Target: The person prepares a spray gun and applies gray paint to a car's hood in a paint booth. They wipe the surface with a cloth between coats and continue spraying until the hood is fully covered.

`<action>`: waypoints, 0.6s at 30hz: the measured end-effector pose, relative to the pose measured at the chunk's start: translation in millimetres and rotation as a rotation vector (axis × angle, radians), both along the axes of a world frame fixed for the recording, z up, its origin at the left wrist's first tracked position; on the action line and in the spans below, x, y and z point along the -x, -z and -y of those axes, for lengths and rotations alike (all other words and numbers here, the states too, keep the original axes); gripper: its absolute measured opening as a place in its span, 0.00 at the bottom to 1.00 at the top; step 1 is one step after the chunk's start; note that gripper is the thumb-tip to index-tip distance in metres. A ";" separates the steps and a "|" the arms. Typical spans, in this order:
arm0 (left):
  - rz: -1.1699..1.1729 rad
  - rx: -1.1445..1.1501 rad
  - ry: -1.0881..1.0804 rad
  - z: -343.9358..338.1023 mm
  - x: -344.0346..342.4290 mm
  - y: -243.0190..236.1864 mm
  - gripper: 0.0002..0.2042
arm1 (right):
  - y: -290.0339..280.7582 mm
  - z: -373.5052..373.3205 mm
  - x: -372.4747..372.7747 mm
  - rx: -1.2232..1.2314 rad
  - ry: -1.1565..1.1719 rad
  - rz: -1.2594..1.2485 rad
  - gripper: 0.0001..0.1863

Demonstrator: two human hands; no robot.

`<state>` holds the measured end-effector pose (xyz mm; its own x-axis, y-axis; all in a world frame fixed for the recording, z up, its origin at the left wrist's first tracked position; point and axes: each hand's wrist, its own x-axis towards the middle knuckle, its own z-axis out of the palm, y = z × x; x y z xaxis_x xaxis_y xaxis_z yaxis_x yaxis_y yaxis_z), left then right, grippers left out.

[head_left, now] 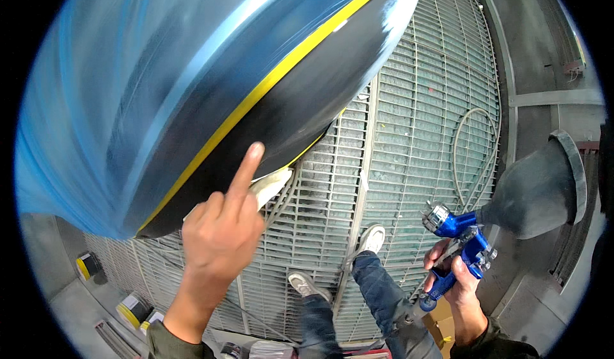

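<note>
My left hand is in front of a dark curved vehicle panel, index finger stretched out toward its lower part. The other fingers are curled round a pale cloth that sticks out on the far side of the hand. Whether the fingertip touches the panel, I cannot tell. Yellow masking tape runs along the panel's upper edge, bordering the blue translucent masking film. At the right, my right hand grips the handle of a blue spray gun, whose large dark grey cup points away to the right.
Metal floor grating spreads below me, and my shoes stand on it. A thin hose loops on the grating at the right. Several cans, among them a yellow-banded can, stand at the lower left. A cardboard box sits behind my right forearm.
</note>
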<state>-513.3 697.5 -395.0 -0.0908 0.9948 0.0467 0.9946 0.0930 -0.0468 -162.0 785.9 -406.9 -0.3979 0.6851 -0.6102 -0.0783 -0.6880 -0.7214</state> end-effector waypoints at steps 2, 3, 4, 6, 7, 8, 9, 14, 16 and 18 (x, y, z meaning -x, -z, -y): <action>0.104 -0.018 -0.088 28.2 3.8 6.4 0.08 | 3.9 -1.7 7.4 -0.052 -0.002 0.021 0.29; 0.172 -0.074 -0.155 49.8 6.3 15.8 0.09 | 4.8 0.1 11.9 -0.087 -0.008 0.034 0.28; 0.233 -0.136 -0.224 73.1 9.7 26.0 0.10 | 9.7 5.3 17.3 -0.101 -0.005 0.034 0.27; 0.328 -0.408 -0.334 113.8 7.9 39.0 0.18 | 32.5 13.8 13.6 -0.034 -0.088 -0.125 0.32; 0.274 -0.499 -0.380 149.2 4.3 35.5 0.21 | 44.5 16.4 13.0 0.027 -0.175 -0.226 0.43; 0.188 -0.687 -0.407 157.5 5.6 47.1 0.23 | 47.5 23.3 27.3 -0.002 -0.205 -0.291 0.43; 0.102 -0.879 -0.429 162.6 9.3 60.0 0.26 | 64.8 31.1 29.2 -0.002 -0.241 -0.340 0.44; -0.123 -0.607 -0.370 69.7 1.1 158.5 0.17 | 143.2 32.5 38.0 -0.026 -0.351 -0.414 0.30; -0.460 -0.712 -0.215 24.0 9.6 196.5 0.13 | 168.1 26.3 33.2 -0.041 -0.416 -0.408 0.27; -0.441 -0.707 0.031 -32.2 -2.5 199.0 0.15 | 180.4 22.6 29.4 -0.071 -0.410 -0.399 0.27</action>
<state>-510.8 729.6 -594.0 0.1092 0.7197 0.6857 0.9015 0.2190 -0.3733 -191.4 763.4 -587.3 -0.8295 0.4603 -0.3164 -0.0909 -0.6701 -0.7367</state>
